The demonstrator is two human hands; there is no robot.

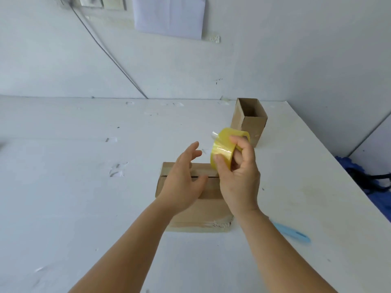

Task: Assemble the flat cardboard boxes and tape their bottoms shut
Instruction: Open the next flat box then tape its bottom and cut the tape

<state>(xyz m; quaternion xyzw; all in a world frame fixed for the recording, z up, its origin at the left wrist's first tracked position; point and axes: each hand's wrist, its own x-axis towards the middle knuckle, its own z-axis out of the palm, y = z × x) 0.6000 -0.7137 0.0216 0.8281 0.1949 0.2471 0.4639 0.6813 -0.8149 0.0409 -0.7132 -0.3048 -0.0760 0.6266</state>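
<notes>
Yellow tape (224, 148) gripped in our right hand (239, 176), above the box (203, 208) on the white table (84, 187).
Our left hand (184, 180) hovers over the box with fingers spread and relaxed, hiding part of its seam. Behind stands an open carton (249, 121); a blue cutter (294, 232) lies right.

Two cardboard boxes are counted on the white table (84, 208): one near box (203, 216) under the hands and one open upright box (249, 121) further back. One roll of yellow tape (222, 149) and one blue tool (294, 233), perhaps a cutter, are seen. Two hands are counted, the left hand (184, 185) and the right hand (239, 174).
</notes>
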